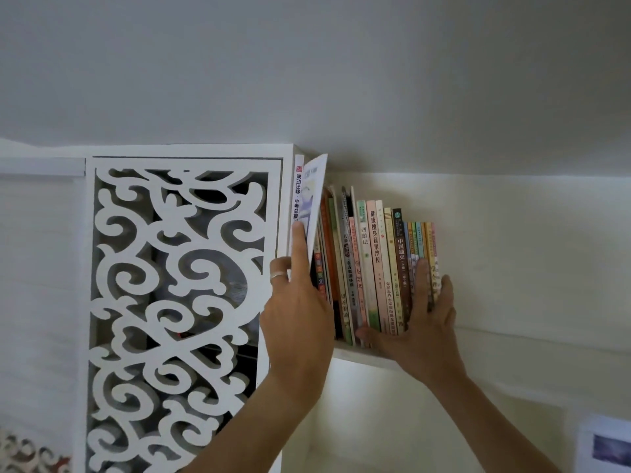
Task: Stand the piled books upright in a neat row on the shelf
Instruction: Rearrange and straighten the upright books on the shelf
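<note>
The left hand [296,302] pinches a tall white book [309,203] at the left end of the shelf [362,357], index finger up its spine. The right hand [421,322], spread wide, presses flat against the upright row of books [379,264] on that shelf, bracing its right end.

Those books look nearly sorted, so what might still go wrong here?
The tall white book under the left hand tilts with its cover splayed, so it may bend or slip out. The row of books leans, propped only by the right hand; letting go might topple it along the open shelf.
</note>
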`<state>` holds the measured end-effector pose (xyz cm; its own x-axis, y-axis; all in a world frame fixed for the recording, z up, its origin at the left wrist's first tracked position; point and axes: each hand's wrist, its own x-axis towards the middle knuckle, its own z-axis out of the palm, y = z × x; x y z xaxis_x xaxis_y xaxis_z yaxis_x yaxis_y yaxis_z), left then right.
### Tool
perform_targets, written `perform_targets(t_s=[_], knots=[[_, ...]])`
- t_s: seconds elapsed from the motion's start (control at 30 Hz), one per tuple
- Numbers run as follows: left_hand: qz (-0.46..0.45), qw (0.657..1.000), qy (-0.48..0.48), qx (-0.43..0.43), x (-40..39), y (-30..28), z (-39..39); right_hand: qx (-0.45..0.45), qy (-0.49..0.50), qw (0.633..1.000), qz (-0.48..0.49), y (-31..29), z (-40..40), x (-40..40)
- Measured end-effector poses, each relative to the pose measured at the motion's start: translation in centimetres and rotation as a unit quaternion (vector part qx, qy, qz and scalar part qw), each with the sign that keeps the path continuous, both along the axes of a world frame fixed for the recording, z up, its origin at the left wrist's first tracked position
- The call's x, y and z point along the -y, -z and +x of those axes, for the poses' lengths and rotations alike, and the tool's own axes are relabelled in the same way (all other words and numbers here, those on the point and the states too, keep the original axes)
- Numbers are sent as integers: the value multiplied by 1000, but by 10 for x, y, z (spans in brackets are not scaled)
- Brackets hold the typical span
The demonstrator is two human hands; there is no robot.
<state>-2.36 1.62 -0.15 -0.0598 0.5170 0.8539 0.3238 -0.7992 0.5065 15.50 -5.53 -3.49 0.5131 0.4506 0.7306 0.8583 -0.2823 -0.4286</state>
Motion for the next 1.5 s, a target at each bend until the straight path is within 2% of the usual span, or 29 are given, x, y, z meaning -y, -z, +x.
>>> perform_targets(t_s=[0.23, 0.33, 0.4, 0.67, 0.97, 1.07, 1.33, 1.5], knots=[[115, 981, 67, 143, 26, 13, -16, 89, 27, 993, 72, 6, -1, -2], [116, 974, 76, 180, 26, 9, -25, 111, 26, 982, 153, 6, -13, -8], [103, 971, 86, 197, 27, 8, -27, 127, 41, 977, 168, 2, -22, -19], [124, 967, 93, 200, 34, 12, -32, 71, 106, 981, 146, -1, -54, -64], [95, 974, 103, 177, 31, 16, -49, 75, 90, 977, 180, 1, -44, -72], [101, 974, 105, 174, 29, 15, -54, 89, 86, 979, 163, 4, -39, -71], [112, 975, 108, 156, 27, 12, -57, 112, 200, 959, 167, 3, -52, -90], [107, 979, 112, 131, 29, 16, -54, 121, 209, 954, 181, 6, -50, -91]])
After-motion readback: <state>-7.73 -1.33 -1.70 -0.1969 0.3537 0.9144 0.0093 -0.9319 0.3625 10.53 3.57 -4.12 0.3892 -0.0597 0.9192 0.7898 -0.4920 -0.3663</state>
